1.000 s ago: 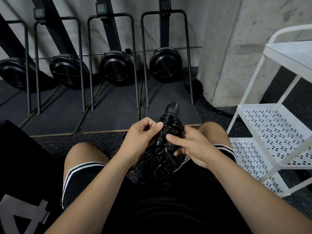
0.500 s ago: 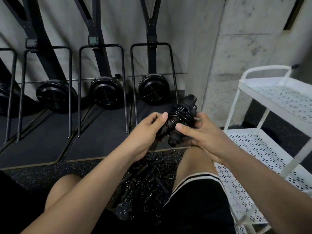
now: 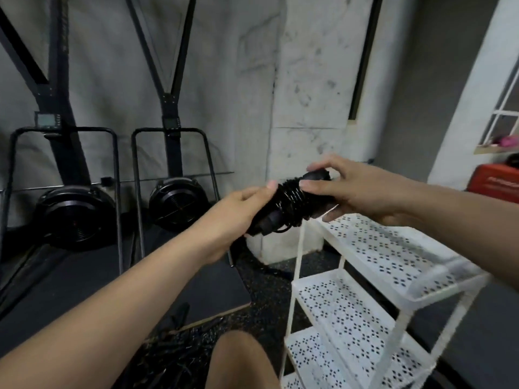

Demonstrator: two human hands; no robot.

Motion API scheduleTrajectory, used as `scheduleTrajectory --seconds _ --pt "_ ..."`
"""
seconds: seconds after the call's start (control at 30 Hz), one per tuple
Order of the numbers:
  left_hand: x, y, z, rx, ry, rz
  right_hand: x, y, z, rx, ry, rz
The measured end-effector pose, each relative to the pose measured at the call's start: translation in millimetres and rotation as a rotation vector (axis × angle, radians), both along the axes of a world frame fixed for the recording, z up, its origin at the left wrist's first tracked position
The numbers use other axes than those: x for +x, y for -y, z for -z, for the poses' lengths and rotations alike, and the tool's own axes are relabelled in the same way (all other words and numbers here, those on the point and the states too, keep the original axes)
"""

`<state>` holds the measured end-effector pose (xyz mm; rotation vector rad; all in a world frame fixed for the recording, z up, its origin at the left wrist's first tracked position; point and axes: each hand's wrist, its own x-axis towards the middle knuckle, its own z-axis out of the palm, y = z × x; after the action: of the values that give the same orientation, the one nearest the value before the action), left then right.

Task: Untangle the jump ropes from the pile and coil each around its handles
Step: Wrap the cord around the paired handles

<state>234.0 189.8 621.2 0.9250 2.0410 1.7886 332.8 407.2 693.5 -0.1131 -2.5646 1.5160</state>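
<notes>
dim indoor light, motion blur, wide-angle bending

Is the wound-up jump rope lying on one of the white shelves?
No, the coiled jump rope is held up in the air between the left hand and the right hand, clear of the white shelf rack.

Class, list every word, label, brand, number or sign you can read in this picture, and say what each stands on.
No text here can be read.
Red case: pale lettering, too blurred to read.
Left machine's small display: too small to read.
Right machine's small display: too small to read.
Coiled jump rope: no lettering visible.
</notes>
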Motion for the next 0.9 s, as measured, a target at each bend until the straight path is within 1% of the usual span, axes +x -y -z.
scheduleTrajectory --seconds 0.1,0.2,0.3,0.4,0.47,0.53,0.7,0.83,0.9 --pt "-6 -16 -9 -0.126 -0.149 0.103 -5 -33 -15 0.096 0.026 0.007" --pt "-22 -45 -18 -0.211 -0.205 0.178 -11 -67 -16 0.135 0.04 0.018" --pt "-37 -78 -23 -0.282 -0.292 0.177 -21 -99 -9 0.115 0.046 0.066" --pt "-48 -112 -26 -0.415 -0.527 0.122 -35 -128 -4 0.034 0.083 0.138" --pt "-56 -135 -26 -0.478 -0.622 0.101 -47 -147 -1 -0.033 0.118 0.19" --pt "-65 -154 -24 -0.506 -0.634 0.073 -60 -166 4 -0.071 0.153 0.231" --pt "-85 -187 -12 -0.59 -0.567 -0.02 -88 -198 21 -0.178 0.284 0.271" --pt "-85 -202 2 -0.713 -0.54 -0.026 -110 -218 49 -0.14 0.369 0.282" --pt "-79 -208 13 -0.745 -0.542 -0.032 -116 -224 62 -0.143 0.4 0.285"
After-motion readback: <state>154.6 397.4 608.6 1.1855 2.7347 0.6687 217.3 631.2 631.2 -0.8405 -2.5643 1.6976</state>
